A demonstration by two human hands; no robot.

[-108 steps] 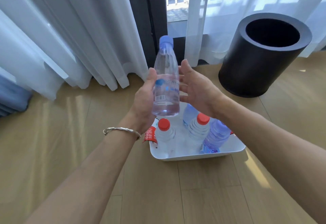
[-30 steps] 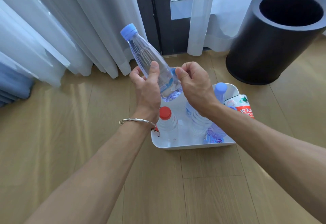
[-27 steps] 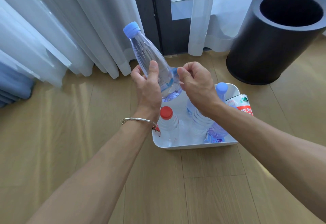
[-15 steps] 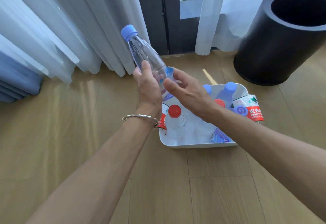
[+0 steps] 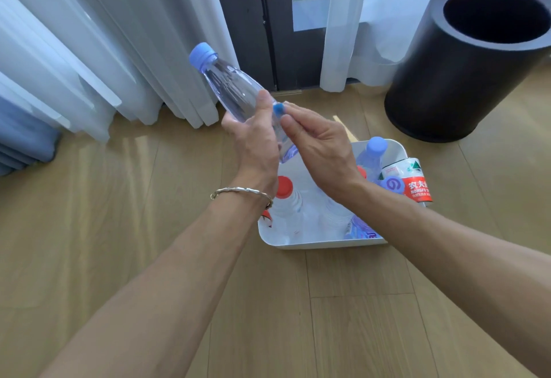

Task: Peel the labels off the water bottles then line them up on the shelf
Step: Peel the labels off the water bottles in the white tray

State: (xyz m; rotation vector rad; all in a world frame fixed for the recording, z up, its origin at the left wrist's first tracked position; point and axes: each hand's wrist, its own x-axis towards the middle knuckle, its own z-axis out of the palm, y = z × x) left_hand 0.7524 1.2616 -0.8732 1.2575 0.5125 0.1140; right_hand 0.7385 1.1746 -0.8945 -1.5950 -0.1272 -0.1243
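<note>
Two hands: both on one bottle, held above the tub.
Left hand (image 5: 253, 139): closed round the lower body of the held bottle (image 5: 235, 91), thumb up along its side. Looks like the anchor grip, so the other hand can pull against it.
Right hand (image 5: 319, 145): fingers pinched together at the bottle's side, just by the left thumb; a bit of blue label (image 5: 278, 108) shows at the pinch. Probably working the label edge loose; actual hold on it hard to confirm.
Bottle attitude: tilted, blue cap (image 5: 202, 54) towards 11 o'clock, base towards 5 o'clock. Tilt likely turns the label seam towards the right fingers.
Bracelet (image 5: 241, 191): on the left wrist, clear of the work.
Tub (image 5: 325, 242): white, on the wood floor, at 5 o'clock from the hands, directly under them. Holds more bottles: red cap (image 5: 283, 188) at its left, blue cap (image 5: 376, 145) at its far right. One labelled bottle (image 5: 408, 181) leans over the right rim.
Bin (image 5: 468, 58): black cylinder, open top, at 2 o'clock; plausible drop for peeled labels.
Shelf: not in view.
Stage: peeling, early; several bottles in the tub appear labelled.
</note>
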